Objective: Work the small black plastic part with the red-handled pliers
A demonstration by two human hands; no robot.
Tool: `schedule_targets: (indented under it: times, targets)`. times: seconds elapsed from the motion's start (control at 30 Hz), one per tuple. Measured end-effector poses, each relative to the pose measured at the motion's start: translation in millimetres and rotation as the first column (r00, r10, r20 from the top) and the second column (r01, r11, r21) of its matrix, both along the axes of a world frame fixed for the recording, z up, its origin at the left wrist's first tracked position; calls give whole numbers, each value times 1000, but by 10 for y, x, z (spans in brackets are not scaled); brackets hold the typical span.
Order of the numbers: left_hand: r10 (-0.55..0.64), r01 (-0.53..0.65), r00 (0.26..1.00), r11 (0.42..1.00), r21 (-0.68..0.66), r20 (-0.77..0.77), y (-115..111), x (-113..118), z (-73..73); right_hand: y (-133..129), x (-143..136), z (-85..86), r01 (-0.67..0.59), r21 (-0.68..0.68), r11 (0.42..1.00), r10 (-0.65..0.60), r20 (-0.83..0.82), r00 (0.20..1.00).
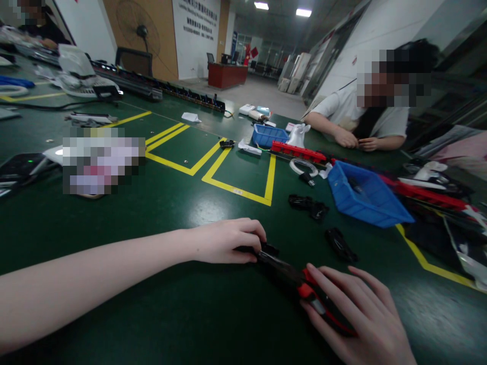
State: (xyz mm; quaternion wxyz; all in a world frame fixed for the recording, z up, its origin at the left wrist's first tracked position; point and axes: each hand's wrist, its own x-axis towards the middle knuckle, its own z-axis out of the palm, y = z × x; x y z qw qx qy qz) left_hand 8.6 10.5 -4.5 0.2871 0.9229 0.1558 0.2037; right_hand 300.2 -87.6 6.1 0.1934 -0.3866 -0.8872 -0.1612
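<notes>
My left hand (pixel 236 241) is closed, pinching a small black part (pixel 271 248) low over the green table. Most of that part is hidden behind my fingers. In my right hand (pixel 357 309) is a pair of pliers (pixel 314 296) with red and black handles. Their dark jaws point up and left, meeting the black part at my left fingertips; whether they bite on it I cannot tell. Beyond my right hand lies a black plastic piece (pixel 340 244), and farther off are more black pieces (pixel 308 205).
A blue bin (pixel 367 195) stands to the right, with a smaller blue bin (pixel 269 136) farther back. A long red strip (pixel 299 151) runs between them, beside a coiled white cable (pixel 303 167). Yellow tape (pixel 238 191) marks the table. Across it sits a person (pixel 353 116).
</notes>
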Motion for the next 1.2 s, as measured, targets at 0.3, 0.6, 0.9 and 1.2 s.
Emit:
schedule_targets:
  times: [0.3, 0.6, 0.9, 1.2]
  targets:
    - [-8, 8, 1000, 998, 58, 5, -12, 7, -5, -5, 23, -8, -8, -35, 999, 9, 9, 1000]
    - [-8, 9, 1000, 997, 83, -5, -11, 5, -6, 2, -5, 6, -5, -62, 998, 5, 5, 1000]
    - [-9, 9, 1000, 998, 56, 2, -11, 2, -3, -14, -9, 21, 7, -44, 999, -6, 9, 1000]
    - [-3, 2, 1000, 998, 64, 9, -8, -6, -5, -16, -25, 38, 5, -19, 1000, -5, 9, 1000]
